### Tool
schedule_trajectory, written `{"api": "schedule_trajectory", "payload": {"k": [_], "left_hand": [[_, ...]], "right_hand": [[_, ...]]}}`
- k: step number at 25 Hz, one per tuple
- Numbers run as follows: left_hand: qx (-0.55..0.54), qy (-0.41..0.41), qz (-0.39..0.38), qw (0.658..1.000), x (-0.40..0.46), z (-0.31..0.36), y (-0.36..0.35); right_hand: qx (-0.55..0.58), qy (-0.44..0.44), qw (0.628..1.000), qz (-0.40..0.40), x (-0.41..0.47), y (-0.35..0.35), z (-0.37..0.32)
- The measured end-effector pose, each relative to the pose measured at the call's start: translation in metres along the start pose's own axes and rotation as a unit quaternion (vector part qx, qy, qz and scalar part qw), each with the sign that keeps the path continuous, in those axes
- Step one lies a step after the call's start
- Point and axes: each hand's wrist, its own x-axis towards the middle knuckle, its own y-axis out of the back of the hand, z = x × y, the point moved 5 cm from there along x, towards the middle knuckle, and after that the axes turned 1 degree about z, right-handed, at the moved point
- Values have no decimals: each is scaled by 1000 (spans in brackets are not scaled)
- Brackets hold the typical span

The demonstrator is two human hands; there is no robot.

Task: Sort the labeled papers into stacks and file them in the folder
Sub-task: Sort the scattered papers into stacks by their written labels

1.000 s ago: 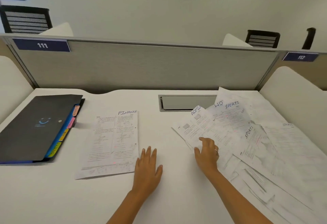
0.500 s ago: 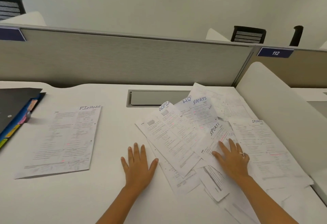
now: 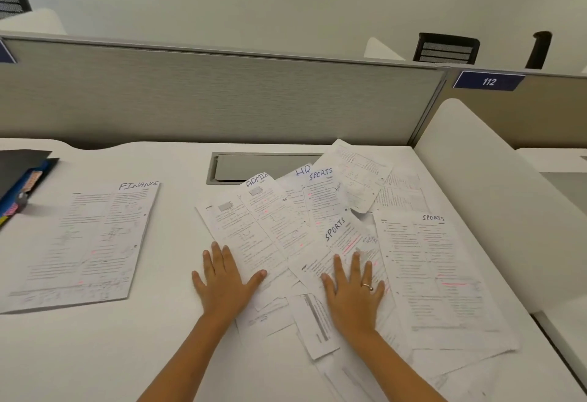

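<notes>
A loose pile of printed papers (image 3: 409, 258) covers the right half of the white desk, with handwritten labels ADMIN, HR and SPORTS showing. My left hand (image 3: 224, 278) lies flat with spread fingers on the desk, its thumb on the lower edge of the ADMIN sheet (image 3: 251, 230). My right hand (image 3: 354, 287), wearing a ring, presses flat on a SPORTS sheet (image 3: 341, 236). A separate sheet labelled FINANCE (image 3: 85, 243) lies alone to the left. The dark folder (image 3: 17, 176) with coloured tabs sits at the far left edge, partly out of view.
A grey cable hatch (image 3: 260, 166) is set into the desk behind the papers. A grey partition (image 3: 222, 97) runs along the back and a white side divider (image 3: 495, 195) closes the right. Bare desk lies between the FINANCE sheet and the pile.
The view swung right, so the folder slid to the left edge. My right hand moved right from the ADMIN sheet onto the SPORTS sheet and flattened. My left hand now touches the pile's edge.
</notes>
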Motion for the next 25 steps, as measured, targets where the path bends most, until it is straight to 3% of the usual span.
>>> {"api": "schedule_trajectory", "payload": {"k": [7, 10, 14, 18, 22, 25], "left_hand": [[0, -13, 29, 999, 12, -24, 18], [-4, -57, 65, 996, 2, -11, 15], [34, -111, 53, 992, -21, -3, -6], [59, -116, 48, 990, -27, -12, -16], [71, -115, 55, 989, -29, -15, -18], [67, -124, 63, 988, -28, -16, -19]], "right_hand": [[13, 11, 1000, 1, -1, 9, -26], [79, 9, 997, -8, 37, 35, -14], [79, -51, 993, -71, 82, 52, 10], [52, -44, 992, -108, 105, 53, 17], [150, -49, 985, -68, 121, 57, 21], [264, -5, 964, -21, 128, 77, 20]]}}
